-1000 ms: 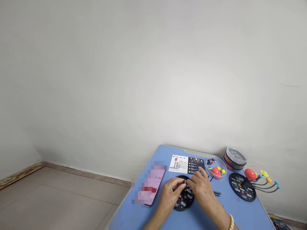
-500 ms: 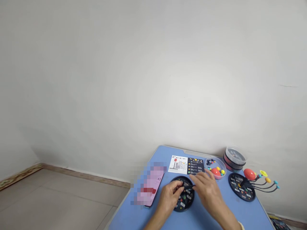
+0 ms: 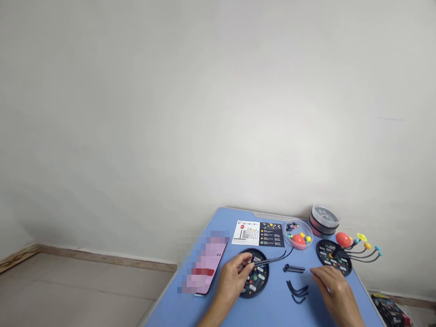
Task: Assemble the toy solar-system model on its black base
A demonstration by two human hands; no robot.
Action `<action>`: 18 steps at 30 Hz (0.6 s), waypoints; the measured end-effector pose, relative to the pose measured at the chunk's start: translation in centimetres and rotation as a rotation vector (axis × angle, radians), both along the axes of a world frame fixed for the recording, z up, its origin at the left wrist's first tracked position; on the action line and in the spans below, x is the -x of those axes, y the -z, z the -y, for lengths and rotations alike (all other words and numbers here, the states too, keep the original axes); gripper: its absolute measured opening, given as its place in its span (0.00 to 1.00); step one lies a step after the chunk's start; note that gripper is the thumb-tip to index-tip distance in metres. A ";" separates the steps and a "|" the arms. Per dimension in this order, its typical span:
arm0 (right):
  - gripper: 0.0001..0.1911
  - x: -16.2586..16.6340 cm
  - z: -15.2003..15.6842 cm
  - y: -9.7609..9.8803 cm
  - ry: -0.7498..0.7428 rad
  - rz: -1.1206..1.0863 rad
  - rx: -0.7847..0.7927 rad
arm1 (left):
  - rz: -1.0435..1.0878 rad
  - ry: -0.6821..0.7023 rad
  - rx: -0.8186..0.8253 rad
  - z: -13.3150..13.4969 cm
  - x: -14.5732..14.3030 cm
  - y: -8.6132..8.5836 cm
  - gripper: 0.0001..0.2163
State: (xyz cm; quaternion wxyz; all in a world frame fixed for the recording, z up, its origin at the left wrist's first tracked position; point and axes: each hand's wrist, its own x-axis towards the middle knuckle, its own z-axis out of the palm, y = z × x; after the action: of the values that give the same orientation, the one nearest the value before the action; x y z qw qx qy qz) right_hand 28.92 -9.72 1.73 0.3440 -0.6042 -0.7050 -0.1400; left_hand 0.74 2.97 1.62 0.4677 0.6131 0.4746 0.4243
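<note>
My left hand (image 3: 235, 274) pinches thin black curved rods (image 3: 270, 260) whose bent ends point right. It hovers over a round black base (image 3: 261, 284) printed with small coloured planets and labels. My right hand (image 3: 334, 287) is empty, its fingers stretched out toward the left, just above the table. To its left lie short straight black rods (image 3: 295, 269) and a small group of curved black rods (image 3: 297, 290). The right hand appears apart from both groups.
Behind the hands are an instruction sheet (image 3: 245, 238) and a clear tub (image 3: 286, 227) of coloured balls. Stacked round containers (image 3: 311, 223) stand by the wall. An assembled planet model (image 3: 343, 240) is at right, a phone (image 3: 213, 254) at left, on a blue table (image 3: 180, 302).
My right hand has moved right, away from the left hand. Black rods now show on the table between the hands, and long curved rods extend from my left hand. The view has shifted slightly.
</note>
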 end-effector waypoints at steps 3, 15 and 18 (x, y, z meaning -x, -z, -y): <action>0.13 0.2 -0.5 0.4 0.019 0.004 0.123 | -0.001 -0.067 -0.223 0.7 0.4 -0.5 0.11; 0.12 1.9 -5.9 -0.9 0.018 0.376 0.445 | -0.039 0.019 -0.831 5.0 -1.6 -0.4 0.08; 0.13 2.0 -6.3 -0.9 0.013 0.416 0.475 | -0.041 0.032 -0.839 5.0 -1.9 -0.2 0.08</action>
State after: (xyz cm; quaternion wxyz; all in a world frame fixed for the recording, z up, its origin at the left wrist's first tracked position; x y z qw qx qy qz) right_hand 26.93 -3.44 2.63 0.0406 -0.6304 -0.7694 -0.0944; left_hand 2.61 -2.02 1.84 0.1742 0.7661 0.2603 0.5612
